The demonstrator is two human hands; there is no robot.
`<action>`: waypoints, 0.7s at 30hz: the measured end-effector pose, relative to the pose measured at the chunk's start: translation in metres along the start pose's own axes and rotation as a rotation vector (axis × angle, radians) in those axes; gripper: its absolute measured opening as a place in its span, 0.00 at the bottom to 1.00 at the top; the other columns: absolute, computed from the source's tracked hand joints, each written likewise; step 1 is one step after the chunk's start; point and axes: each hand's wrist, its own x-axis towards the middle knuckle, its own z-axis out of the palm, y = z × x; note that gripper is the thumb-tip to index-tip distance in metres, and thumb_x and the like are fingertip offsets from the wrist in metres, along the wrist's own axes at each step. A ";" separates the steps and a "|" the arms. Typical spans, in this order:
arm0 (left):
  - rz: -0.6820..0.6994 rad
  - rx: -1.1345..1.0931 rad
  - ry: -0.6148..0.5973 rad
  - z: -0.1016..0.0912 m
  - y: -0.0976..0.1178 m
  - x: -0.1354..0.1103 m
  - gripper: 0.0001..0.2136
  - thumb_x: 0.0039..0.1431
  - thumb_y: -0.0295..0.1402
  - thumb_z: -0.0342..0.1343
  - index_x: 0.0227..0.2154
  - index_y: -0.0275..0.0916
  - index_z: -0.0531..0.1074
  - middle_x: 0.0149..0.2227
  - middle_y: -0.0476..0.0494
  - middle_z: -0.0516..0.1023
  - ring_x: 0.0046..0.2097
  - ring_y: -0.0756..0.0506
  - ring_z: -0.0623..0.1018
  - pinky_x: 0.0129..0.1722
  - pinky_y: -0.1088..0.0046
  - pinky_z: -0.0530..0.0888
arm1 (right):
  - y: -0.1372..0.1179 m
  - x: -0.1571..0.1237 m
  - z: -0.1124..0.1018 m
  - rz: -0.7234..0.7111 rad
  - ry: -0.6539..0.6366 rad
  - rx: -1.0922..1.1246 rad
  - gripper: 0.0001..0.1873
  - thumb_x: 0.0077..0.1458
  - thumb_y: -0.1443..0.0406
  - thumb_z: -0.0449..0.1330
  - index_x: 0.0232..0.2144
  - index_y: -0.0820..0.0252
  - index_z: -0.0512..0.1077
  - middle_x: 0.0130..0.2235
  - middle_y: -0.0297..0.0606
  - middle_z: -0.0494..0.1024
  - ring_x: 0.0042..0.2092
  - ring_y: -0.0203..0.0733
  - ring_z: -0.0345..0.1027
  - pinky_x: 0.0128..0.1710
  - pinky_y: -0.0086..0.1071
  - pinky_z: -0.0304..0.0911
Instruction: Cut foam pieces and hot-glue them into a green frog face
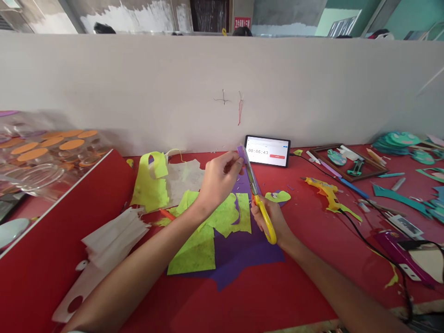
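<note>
My left hand point(220, 179) pinches a small purple strip point(240, 151) between thumb and fingers, above the table. Closed around the yellow handle of a pair of scissors point(265, 217) is my right hand point(274, 216). The scissor blades point up and away, right beside the purple strip; I cannot tell whether they touch it. Beneath both hands lie a purple sheet point(248, 268) and several lime-green pieces point(194, 253) with ragged cut edges. A small green cut-out point(278, 196) rests to the right of the scissors.
A phone point(267, 151) showing a timer leans on the grey partition point(138, 92). To the right are a yellow glue gun point(324, 192) with its cord, a brown tray point(374, 171) and teal cut-outs point(395, 143). White pieces point(114, 240) lie left, by a red divider point(62, 240).
</note>
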 end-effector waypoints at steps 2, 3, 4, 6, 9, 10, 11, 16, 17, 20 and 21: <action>-0.002 -0.004 0.001 0.000 0.000 0.000 0.12 0.65 0.32 0.50 0.25 0.39 0.69 0.25 0.48 0.76 0.26 0.51 0.70 0.26 0.73 0.64 | -0.004 -0.001 -0.001 0.003 0.010 -0.015 0.21 0.59 0.46 0.55 0.27 0.54 0.60 0.18 0.27 0.60 0.19 0.34 0.53 0.18 0.29 0.50; -0.001 -0.005 0.002 0.000 -0.001 0.000 0.12 0.65 0.32 0.50 0.25 0.39 0.69 0.25 0.48 0.76 0.26 0.51 0.70 0.26 0.73 0.64 | -0.006 -0.001 -0.002 0.003 0.012 -0.021 0.21 0.59 0.46 0.55 0.27 0.54 0.60 0.18 0.27 0.60 0.19 0.34 0.53 0.18 0.29 0.50; -0.001 -0.006 0.002 0.000 -0.001 0.000 0.12 0.65 0.33 0.50 0.25 0.39 0.69 0.25 0.47 0.76 0.26 0.51 0.70 0.26 0.73 0.64 | -0.007 -0.002 -0.002 0.004 0.013 -0.026 0.22 0.59 0.45 0.56 0.27 0.54 0.60 0.18 0.27 0.60 0.19 0.34 0.53 0.18 0.29 0.50; -0.001 -0.005 0.004 0.000 -0.001 0.000 0.12 0.65 0.33 0.50 0.25 0.39 0.69 0.25 0.47 0.76 0.26 0.50 0.70 0.26 0.73 0.64 | -0.009 -0.002 -0.003 0.010 0.017 -0.036 0.23 0.58 0.44 0.56 0.26 0.54 0.60 0.17 0.28 0.61 0.19 0.34 0.54 0.18 0.29 0.50; -0.004 -0.001 0.006 0.000 -0.001 0.000 0.12 0.65 0.32 0.50 0.25 0.39 0.69 0.25 0.48 0.76 0.26 0.51 0.70 0.26 0.73 0.64 | -0.008 -0.002 -0.003 0.023 0.042 -0.054 0.23 0.57 0.44 0.58 0.25 0.54 0.59 0.17 0.27 0.60 0.19 0.34 0.53 0.17 0.29 0.49; -0.006 0.000 0.006 0.000 -0.001 0.000 0.12 0.65 0.32 0.50 0.25 0.39 0.69 0.25 0.48 0.76 0.26 0.51 0.70 0.27 0.73 0.64 | -0.007 -0.002 -0.003 0.026 0.052 -0.058 0.24 0.57 0.44 0.58 0.24 0.54 0.59 0.16 0.27 0.60 0.19 0.34 0.53 0.17 0.29 0.48; -0.008 0.000 0.006 0.000 -0.001 0.000 0.12 0.65 0.32 0.50 0.24 0.39 0.69 0.25 0.48 0.76 0.26 0.51 0.70 0.27 0.73 0.64 | -0.006 -0.001 -0.003 0.028 0.061 -0.060 0.24 0.56 0.44 0.59 0.23 0.54 0.58 0.16 0.28 0.60 0.19 0.34 0.52 0.17 0.29 0.48; -0.017 -0.002 0.009 0.001 -0.002 0.000 0.12 0.65 0.32 0.50 0.24 0.39 0.69 0.25 0.48 0.75 0.26 0.51 0.70 0.27 0.72 0.64 | 0.002 0.002 -0.003 0.043 0.070 -0.061 0.26 0.54 0.43 0.60 0.22 0.54 0.60 0.16 0.28 0.58 0.19 0.35 0.53 0.17 0.30 0.48; -0.020 -0.004 0.009 0.001 -0.002 0.000 0.12 0.65 0.32 0.50 0.24 0.39 0.68 0.25 0.48 0.75 0.26 0.51 0.70 0.26 0.72 0.64 | 0.003 0.002 -0.002 0.046 0.068 -0.052 0.26 0.54 0.42 0.60 0.23 0.54 0.60 0.16 0.27 0.58 0.19 0.35 0.53 0.17 0.30 0.48; -0.028 -0.011 0.004 0.001 -0.002 0.000 0.12 0.65 0.32 0.50 0.24 0.39 0.68 0.25 0.49 0.75 0.26 0.51 0.69 0.26 0.72 0.63 | 0.008 0.003 0.001 0.039 0.030 0.004 0.27 0.57 0.39 0.54 0.26 0.55 0.61 0.18 0.28 0.60 0.19 0.34 0.53 0.17 0.29 0.50; -0.029 -0.013 0.002 0.001 -0.001 0.000 0.12 0.65 0.32 0.50 0.24 0.39 0.68 0.25 0.49 0.75 0.25 0.51 0.68 0.25 0.72 0.62 | 0.010 0.003 0.002 0.026 0.008 0.018 0.28 0.59 0.37 0.51 0.28 0.55 0.61 0.19 0.28 0.60 0.19 0.34 0.53 0.17 0.29 0.51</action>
